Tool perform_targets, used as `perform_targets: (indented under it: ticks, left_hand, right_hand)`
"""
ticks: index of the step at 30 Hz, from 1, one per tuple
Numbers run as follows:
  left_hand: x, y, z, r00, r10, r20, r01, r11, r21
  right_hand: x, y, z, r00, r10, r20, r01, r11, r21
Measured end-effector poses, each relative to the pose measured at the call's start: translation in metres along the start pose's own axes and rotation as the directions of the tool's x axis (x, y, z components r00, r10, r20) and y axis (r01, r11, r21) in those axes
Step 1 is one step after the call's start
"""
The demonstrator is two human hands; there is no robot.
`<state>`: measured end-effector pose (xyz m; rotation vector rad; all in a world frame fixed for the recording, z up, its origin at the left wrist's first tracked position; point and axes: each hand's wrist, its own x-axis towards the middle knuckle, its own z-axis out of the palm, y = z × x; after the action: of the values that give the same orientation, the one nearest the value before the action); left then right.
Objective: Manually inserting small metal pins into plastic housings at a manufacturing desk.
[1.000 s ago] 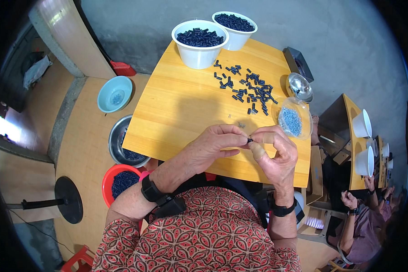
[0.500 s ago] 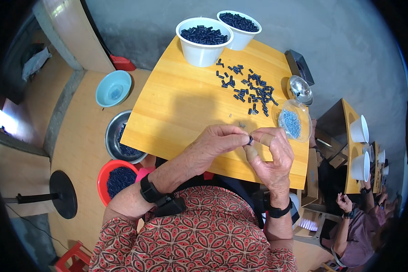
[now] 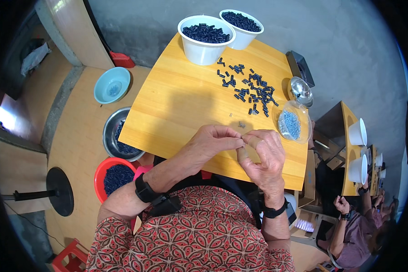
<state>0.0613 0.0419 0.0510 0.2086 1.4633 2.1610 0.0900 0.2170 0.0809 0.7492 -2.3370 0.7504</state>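
Note:
My left hand (image 3: 213,141) and my right hand (image 3: 264,156) meet fingertip to fingertip over the near part of the wooden table (image 3: 163,102). Both are closed in a pinch; whatever lies between them is too small and covered to make out. Just beyond the fingers lie a few tiny metal bits (image 3: 241,124). Farther off, many short dark plastic pieces (image 3: 259,92) are scattered loosely. To the right of them stands a clear round tub (image 3: 305,119) with small silvery-blue parts (image 3: 289,124).
Two white buckets (image 3: 203,53) of dark pieces stand at the far edge. A metal bowl (image 3: 300,90) and a dark box (image 3: 300,68) are at the right. Left on the floor are a blue basin (image 3: 99,86), a steel bowl (image 3: 108,140) and a red basin (image 3: 98,181). Another person (image 3: 356,235) sits right.
My joined hands have shifted slightly left and turned a little. The small dark piece that showed between my fingertips is now out of sight.

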Motion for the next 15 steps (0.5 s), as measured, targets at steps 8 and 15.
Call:
perform_targets:
  ticks: [8, 15]
  left_hand:
    - [-0.004, 0.008, -0.028, 0.971, 0.122, -0.204, -0.119, 0.993, 0.026]
    - [0.003, 0.000, -0.042, 0.952, 0.125, -0.280, -0.134, 0.991, -0.015]
  right_hand:
    - [0.017, 0.029, -0.011, 0.957, 0.288, -0.041, -0.285, 0.956, 0.069]
    - [0.036, 0.056, 0.028, 0.910, 0.332, 0.249, -0.345, 0.938, 0.012]
